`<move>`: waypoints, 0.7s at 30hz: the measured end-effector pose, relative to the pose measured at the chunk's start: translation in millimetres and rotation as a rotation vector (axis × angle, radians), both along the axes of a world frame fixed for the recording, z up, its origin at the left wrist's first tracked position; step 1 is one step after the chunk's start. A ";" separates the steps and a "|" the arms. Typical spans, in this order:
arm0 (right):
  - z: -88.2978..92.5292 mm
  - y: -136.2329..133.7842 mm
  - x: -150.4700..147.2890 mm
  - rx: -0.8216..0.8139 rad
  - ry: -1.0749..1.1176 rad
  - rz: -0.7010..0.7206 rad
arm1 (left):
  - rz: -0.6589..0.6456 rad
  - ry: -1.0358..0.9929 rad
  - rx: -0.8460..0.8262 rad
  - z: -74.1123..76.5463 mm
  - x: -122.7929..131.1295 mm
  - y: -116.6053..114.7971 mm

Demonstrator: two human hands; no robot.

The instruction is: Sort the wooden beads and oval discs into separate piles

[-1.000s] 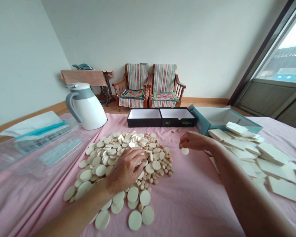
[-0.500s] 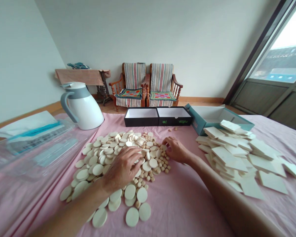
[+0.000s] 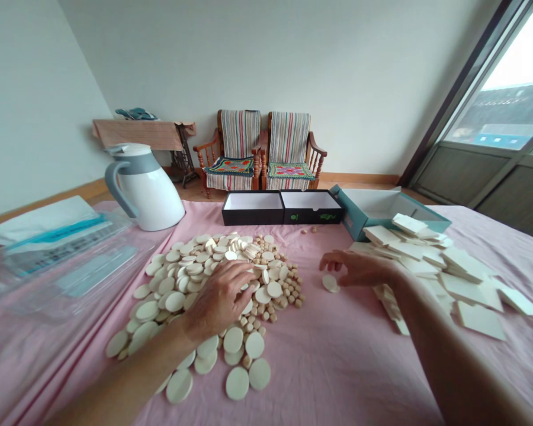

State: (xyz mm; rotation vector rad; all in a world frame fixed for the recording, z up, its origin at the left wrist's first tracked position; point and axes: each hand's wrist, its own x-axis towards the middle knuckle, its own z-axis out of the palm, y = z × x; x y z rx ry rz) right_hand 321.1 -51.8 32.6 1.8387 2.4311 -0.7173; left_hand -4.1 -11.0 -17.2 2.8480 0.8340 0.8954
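A heap of cream wooden discs (image 3: 190,278) and small wooden beads (image 3: 288,293) lies on the pink cloth (image 3: 337,367). My left hand (image 3: 220,299) rests on the heap's right side, fingers curled over the discs. My right hand (image 3: 359,267) hovers to the right of the heap, fingers spread, just above a single disc (image 3: 330,283) that lies alone on the cloth. A pile of cream square tiles (image 3: 444,266) lies right of that hand.
A white jug (image 3: 144,189) stands at the back left beside clear plastic bags (image 3: 57,260). Two black open boxes (image 3: 284,208) and a teal box (image 3: 382,207) sit at the table's far edge. Two striped chairs (image 3: 262,151) stand by the wall.
My right hand reached into the heap half a second ago, then drew back right; a single disc now lies on the cloth under it. My left hand stayed on the heap.
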 end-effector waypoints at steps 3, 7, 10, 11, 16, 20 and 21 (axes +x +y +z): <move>-2.9 -3.1 -0.5 0.014 -0.026 0.003 | -0.003 -0.005 0.008 1.4 0.6 -0.3; -16.8 -6.0 -11.7 0.056 -0.082 -0.017 | -0.010 -0.006 0.018 3.9 1.6 -0.7; -25.5 -7.9 -14.2 0.093 -0.115 0.016 | -0.017 -0.010 0.017 3.7 1.7 -0.6; -26.0 -8.4 -13.5 0.079 -0.119 0.026 | -0.016 -0.012 0.016 3.1 1.6 -0.4; -14.5 -4.9 -18.8 0.061 -0.058 0.024 | -0.010 -0.005 0.016 1.5 0.9 -0.3; -14.4 11.0 -45.2 0.188 0.100 -0.007 | -0.008 -0.022 0.064 4.5 -0.7 -1.0; -17.7 16.1 -52.3 0.211 0.116 -0.020 | -0.009 -0.035 0.082 5.5 -1.4 -1.1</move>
